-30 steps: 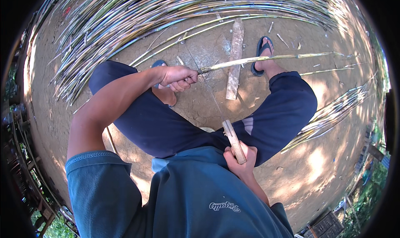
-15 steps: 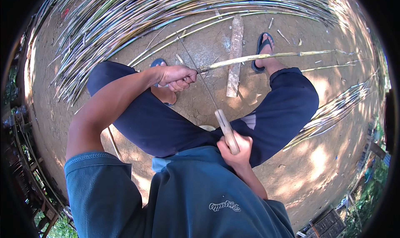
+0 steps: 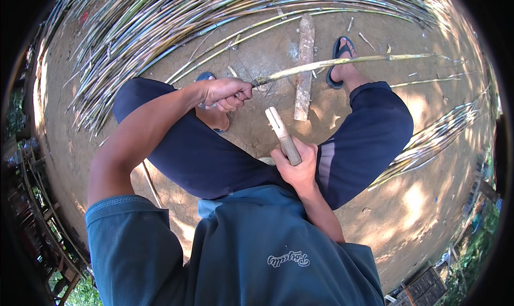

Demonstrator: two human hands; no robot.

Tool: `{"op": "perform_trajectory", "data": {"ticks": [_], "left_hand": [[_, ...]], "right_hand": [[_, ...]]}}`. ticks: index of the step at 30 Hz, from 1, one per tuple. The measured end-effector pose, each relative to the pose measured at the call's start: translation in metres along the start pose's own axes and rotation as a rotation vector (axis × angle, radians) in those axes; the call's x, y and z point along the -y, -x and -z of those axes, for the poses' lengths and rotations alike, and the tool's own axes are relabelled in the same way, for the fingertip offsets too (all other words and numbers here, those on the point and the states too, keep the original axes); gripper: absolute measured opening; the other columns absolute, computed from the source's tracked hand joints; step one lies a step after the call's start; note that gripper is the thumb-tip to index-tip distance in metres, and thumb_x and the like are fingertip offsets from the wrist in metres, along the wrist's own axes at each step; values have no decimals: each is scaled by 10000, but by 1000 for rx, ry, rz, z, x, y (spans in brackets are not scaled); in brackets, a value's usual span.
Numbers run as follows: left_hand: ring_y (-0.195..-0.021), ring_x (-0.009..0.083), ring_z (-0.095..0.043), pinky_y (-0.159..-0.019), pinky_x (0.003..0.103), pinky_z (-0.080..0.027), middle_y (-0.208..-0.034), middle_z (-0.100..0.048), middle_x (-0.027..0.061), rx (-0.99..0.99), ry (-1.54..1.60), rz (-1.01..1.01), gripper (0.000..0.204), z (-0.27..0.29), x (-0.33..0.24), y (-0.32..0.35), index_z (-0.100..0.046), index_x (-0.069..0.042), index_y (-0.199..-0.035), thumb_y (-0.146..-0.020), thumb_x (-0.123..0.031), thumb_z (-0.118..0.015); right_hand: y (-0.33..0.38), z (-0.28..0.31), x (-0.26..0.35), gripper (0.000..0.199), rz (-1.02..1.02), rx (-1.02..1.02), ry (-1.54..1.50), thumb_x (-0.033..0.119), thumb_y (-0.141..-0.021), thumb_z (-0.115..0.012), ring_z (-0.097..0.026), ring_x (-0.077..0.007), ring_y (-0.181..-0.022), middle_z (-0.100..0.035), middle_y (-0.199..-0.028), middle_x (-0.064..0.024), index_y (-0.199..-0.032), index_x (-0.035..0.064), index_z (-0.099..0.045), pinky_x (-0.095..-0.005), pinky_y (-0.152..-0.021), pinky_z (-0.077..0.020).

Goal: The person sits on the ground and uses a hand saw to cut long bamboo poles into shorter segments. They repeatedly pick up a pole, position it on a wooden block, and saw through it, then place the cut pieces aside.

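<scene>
My left hand (image 3: 227, 93) is closed around the near end of a long, thin bamboo pole (image 3: 289, 72) with yellowish skin, which stretches off to the right over the ground. My right hand (image 3: 297, 164) grips the pale wooden handle of a hand saw (image 3: 278, 125), close in front of my lap. Its thin blade, seen edge-on and faint, runs away from me and crosses the pole right beside my left fist. The teeth cannot be made out.
Beneath the pole lies a short log (image 3: 304, 94) on the dirt, between my sandalled feet. A large spread of bamboo poles (image 3: 214, 11) curves across the far side. Another bundle of thin poles (image 3: 433, 142) rests at the right, beyond my knee.
My right hand has pushed the saw handle forward, away from my body, and slightly left. The pole's far part has risen a little; my left hand stays nearly in place.
</scene>
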State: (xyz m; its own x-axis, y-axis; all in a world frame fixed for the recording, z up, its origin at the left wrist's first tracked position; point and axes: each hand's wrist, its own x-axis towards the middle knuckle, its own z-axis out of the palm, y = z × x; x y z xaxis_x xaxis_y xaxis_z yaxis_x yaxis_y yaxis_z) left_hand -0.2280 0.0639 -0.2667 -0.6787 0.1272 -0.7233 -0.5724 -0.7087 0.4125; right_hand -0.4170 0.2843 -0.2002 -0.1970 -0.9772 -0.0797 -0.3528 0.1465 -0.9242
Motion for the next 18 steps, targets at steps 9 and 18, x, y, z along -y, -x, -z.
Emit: {"op": "perform_trajectory", "data": {"ticks": [9, 18], "left_hand": [[-379, 19, -202, -331, 218, -156, -492, -264, -89, -53, -28, 15, 355, -8, 2, 12, -318, -201, -604, -940, -252, -423], [-389, 19, -174, -344, 214, -134, -501, -244, -92, -39, -73, 30, 370, 1, 6, 14, -285, -205, -591, -941, -232, -403]], "right_hand": [[38, 22, -4, 91, 57, 30, -73, 5, -711, -690, -579, -163, -457, -563, -552, -103, -748, -26, -613, -293, -487, -468], [56, 29, -3, 122, 83, -11, 4, -42, -685, -661, -579, -144, -454, -564, -550, -107, -807, -51, -666, -279, -494, -480]]}}
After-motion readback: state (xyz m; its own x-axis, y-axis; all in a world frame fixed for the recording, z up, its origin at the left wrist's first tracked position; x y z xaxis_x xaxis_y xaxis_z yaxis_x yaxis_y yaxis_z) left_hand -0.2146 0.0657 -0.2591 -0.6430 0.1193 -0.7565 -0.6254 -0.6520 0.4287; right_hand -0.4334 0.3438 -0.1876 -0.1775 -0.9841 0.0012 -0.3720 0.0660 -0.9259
